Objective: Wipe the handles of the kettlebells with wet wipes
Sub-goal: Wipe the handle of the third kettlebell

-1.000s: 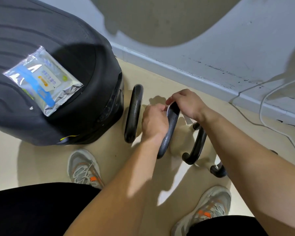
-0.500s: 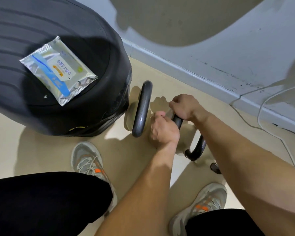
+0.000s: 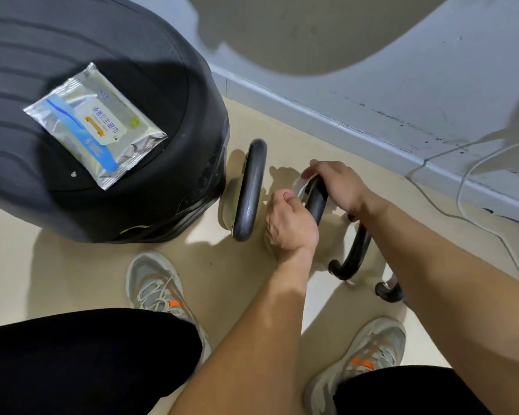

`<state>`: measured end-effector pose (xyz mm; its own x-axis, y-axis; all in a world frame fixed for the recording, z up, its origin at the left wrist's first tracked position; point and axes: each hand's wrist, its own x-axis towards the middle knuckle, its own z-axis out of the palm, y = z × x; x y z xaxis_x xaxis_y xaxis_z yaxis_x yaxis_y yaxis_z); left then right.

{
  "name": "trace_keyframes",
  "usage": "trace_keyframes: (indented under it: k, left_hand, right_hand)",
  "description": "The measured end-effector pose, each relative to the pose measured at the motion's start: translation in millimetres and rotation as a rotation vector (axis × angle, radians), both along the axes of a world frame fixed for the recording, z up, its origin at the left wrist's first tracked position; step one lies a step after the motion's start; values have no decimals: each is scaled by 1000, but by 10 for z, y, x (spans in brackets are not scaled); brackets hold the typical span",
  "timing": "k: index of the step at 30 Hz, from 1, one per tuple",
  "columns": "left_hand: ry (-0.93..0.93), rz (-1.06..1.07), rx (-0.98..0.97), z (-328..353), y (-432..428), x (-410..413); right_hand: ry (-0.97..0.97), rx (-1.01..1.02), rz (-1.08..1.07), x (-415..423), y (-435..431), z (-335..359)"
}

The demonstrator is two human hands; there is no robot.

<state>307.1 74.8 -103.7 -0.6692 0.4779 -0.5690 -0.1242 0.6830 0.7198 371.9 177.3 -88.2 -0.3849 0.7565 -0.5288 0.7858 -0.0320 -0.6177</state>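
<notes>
1. Your right grip [image 3: 334, 185] is curled over the top of the second kettlebell handle [image 3: 315, 203] and holds it, fingers wrapped down the far side.
2. Your left grip [image 3: 291, 227] is closed in a fist, thumb up, pressed against the left side of that same handle, just below your right grip.
3. A sliver of the white wet wipe [image 3: 300, 191] shows between your left thumb and the handle, lying against the dark metal. It seems to be pinched in your left grip, but most of it is hidden, so you cannot see how far it wraps round the handle.
4. The first kettlebell handle [image 3: 250, 190] stands upright just left of your left grip, apart from both hands and close beside the large black ribbed object [image 3: 117, 40].
5. The third kettlebell handle [image 3: 354, 256] sits to the right of your left wrist, under your right forearm. A fourth kettlebell handle [image 3: 388, 291] shows only as a small curved end beside that forearm.
6. All four handles stand in a row on the beige floor [image 3: 57, 280], near the grey baseboard [image 3: 312, 115].
7. The silver and blue wet wipe pack [image 3: 95, 127] lies flat on top of the black ribbed object, well apart from your hands.
8. Your left shoe [image 3: 156, 286] and right shoe [image 3: 369, 354] are planted on the floor either side of your left forearm, and a white cable [image 3: 462, 190] trails along the floor by the wall.
</notes>
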Motion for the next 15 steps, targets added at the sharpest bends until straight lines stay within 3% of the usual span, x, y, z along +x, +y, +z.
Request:
trace_keyframes:
  k: [2,4,6,10,15]
  left_hand:
    - [-13,-1,-6,20,11,-9]
    - [-5,-6,-8,36,11,2]
    - [4,-12,-2,15,9,12]
    - [0,4,34,-44,14,-13]
    - [-42,23,78,-57,-5,-2]
  right_hand:
    - [102,-113,-210,-35,27,-84]
    - [183,-103,-315,8,-137,-112]
    - [274,-6,-302,77,-395,-35]
    - [313,149,-58,170,-715,92]
    - [254,132,-152,53,-416,-66]
